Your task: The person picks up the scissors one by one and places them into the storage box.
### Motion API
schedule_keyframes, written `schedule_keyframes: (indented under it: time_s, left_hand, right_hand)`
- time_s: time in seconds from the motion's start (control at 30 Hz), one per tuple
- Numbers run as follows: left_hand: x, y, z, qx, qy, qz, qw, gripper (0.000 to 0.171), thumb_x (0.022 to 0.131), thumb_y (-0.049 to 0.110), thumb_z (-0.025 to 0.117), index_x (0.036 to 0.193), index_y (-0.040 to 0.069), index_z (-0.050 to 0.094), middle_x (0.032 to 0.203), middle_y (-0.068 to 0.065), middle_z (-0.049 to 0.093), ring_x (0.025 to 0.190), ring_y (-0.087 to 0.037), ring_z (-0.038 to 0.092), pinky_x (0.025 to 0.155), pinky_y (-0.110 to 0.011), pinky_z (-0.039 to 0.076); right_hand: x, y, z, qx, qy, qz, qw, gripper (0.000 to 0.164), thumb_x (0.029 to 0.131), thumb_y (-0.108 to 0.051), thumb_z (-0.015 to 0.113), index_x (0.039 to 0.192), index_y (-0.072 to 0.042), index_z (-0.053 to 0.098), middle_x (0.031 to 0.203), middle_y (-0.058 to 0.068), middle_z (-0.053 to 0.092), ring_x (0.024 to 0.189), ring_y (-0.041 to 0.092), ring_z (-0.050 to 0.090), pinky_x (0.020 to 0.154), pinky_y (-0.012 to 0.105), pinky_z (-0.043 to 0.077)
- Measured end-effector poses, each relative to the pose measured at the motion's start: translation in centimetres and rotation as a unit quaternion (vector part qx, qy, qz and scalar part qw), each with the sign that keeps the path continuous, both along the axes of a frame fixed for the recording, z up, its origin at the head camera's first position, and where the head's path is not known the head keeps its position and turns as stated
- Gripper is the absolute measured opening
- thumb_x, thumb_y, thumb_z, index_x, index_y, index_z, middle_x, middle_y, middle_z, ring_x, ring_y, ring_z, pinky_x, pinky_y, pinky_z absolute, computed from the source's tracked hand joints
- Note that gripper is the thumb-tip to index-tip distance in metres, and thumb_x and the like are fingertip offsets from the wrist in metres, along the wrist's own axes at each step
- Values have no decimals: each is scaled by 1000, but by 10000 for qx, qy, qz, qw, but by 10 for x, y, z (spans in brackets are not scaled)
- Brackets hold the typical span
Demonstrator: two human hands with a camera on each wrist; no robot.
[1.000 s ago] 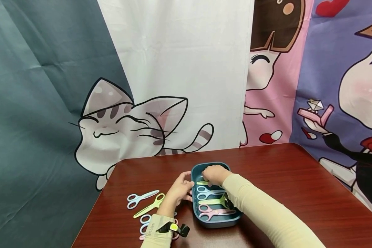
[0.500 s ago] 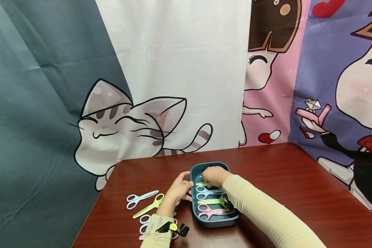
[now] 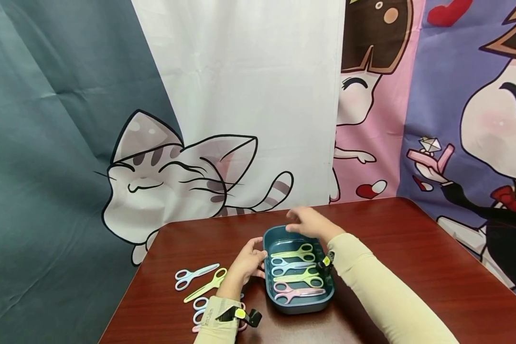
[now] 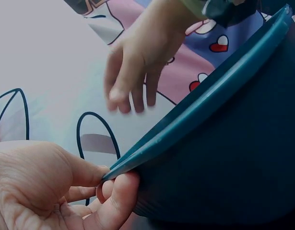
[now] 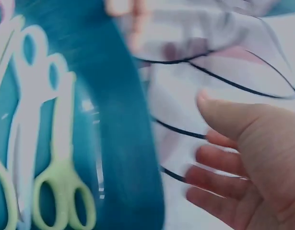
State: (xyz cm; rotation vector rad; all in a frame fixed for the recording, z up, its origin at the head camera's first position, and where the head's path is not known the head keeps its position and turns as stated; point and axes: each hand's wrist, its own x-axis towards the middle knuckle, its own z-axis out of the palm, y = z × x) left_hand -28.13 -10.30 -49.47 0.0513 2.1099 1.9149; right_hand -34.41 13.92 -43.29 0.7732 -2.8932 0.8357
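A dark blue plastic bin (image 3: pixel 298 309) stands on the table, with several children's scissors lying crosswise in it. Nearest is a pink pair (image 3: pixel 284 292), then a green pair (image 3: pixel 312 278), a blue pair (image 3: pixel 279 266) and a farther green pair (image 3: pixel 305 251). My left hand (image 3: pixel 248 262) pinches the bin's left rim between thumb and fingers, as the left wrist view shows at the rim (image 4: pixel 152 143). Over the bin's far end hovers my right hand (image 3: pixel 309 223), fingers loosely bent and holding nothing; the right wrist view has it beside the bin wall (image 5: pixel 130 143).
Left of the bin, more scissors lie on the brown table (image 3: pixel 378 239): a blue pair (image 3: pixel 189 278), a green pair (image 3: pixel 206 290), and blue handles (image 3: pixel 199 306) and pink handles (image 3: pixel 243 326) partly hidden by my left forearm. A printed cloth (image 3: pixel 258 95) hangs behind the table.
My right hand has let go of the far green scissors and risen out of the bin, away toward its far end. The left hand stays at the rim.
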Motion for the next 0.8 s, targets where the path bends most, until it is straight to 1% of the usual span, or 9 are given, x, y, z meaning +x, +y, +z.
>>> schedule_keyframes:
  time_s: [0.13, 0.2, 0.27, 0.4, 0.43, 0.5, 0.63, 0.7, 0.8]
  left_hand:
    - [2, 0, 1, -14, 49, 17, 10000, 53, 104, 6, 53, 153, 10, 34, 100, -17, 57, 62, -16, 51, 45, -26, 54]
    - [3, 1, 2, -14, 42, 21, 10000, 53, 104, 6, 53, 153, 10, 34, 100, -17, 57, 62, -16, 51, 44, -26, 54]
    - [2, 1, 2, -18, 38, 18, 10000, 53, 104, 7, 53, 153, 10, 34, 100, -17, 57, 62, -16, 51, 45, -27, 54]
    - [1, 0, 2, -37, 39, 46, 10000, 53, 103, 6, 53, 153, 10, 34, 101, -18, 57, 62, -16, 52, 45, -26, 54]
    - [1, 0, 2, -28, 38, 53, 10000, 53, 103, 6, 53, 153, 10, 34, 102, -19, 57, 62, -16, 52, 45, -26, 54]
    - [1, 1, 2, -18, 45, 69, 10000, 53, 103, 6, 53, 153, 10, 35, 101, -19, 57, 62, -16, 51, 45, -26, 54]
    - [1, 2, 1, 4, -17, 83, 10000, 52, 103, 5, 53, 152, 11, 35, 100, -18, 57, 62, -16, 52, 46, -27, 55]
    - [1, 2, 1, -4, -32, 86, 10000, 53, 103, 6, 54, 152, 11, 36, 99, -19, 58, 62, -16, 52, 46, -28, 56]
    - [0, 1, 2, 9, -42, 130, 9999, 53, 103, 6, 55, 152, 11, 36, 101, -21, 58, 62, -16, 52, 46, -28, 56]
  right_hand:
    - [8, 23, 2, -1116, -275, -927, 9890, 64, 96, -29, 70, 146, 3, 45, 139, 27, 53, 127, 42, 52, 106, 57, 44]
    - [11, 34, -5, -1752, -810, -1359, 9718, 74, 97, -32, 69, 152, 4, 35, 147, 30, 46, 133, 45, 47, 108, 58, 42]
    - [14, 44, -15, -2509, -1560, -1632, 9413, 81, 97, -34, 68, 155, 4, 26, 151, 32, 39, 136, 47, 43, 107, 58, 43]
    - [22, 57, -37, -3762, -2847, -1728, 8646, 84, 99, -35, 65, 157, 5, 19, 152, 31, 37, 132, 45, 49, 100, 55, 51]
    - [24, 59, -42, -3934, -3046, -1652, 8516, 81, 100, -34, 64, 156, 6, 21, 150, 31, 40, 130, 44, 52, 99, 55, 52]
    - [29, 63, -49, -4137, -3304, -1454, 8358, 74, 101, -32, 61, 153, 7, 27, 143, 30, 50, 121, 39, 60, 95, 53, 55]
    - [38, 70, -55, -4306, -3612, -1074, 8201, 61, 103, -23, 59, 147, 10, 34, 124, 22, 65, 104, 29, 68, 88, 48, 59]
    - [42, 72, -56, -4269, -3729, -960, 8182, 59, 102, -18, 60, 146, 10, 34, 118, 17, 68, 99, 26, 70, 85, 46, 60]
    - [45, 73, -56, -4143, -3810, -693, 8236, 55, 100, -11, 59, 145, 12, 35, 114, 18, 69, 93, 24, 70, 82, 44, 61]
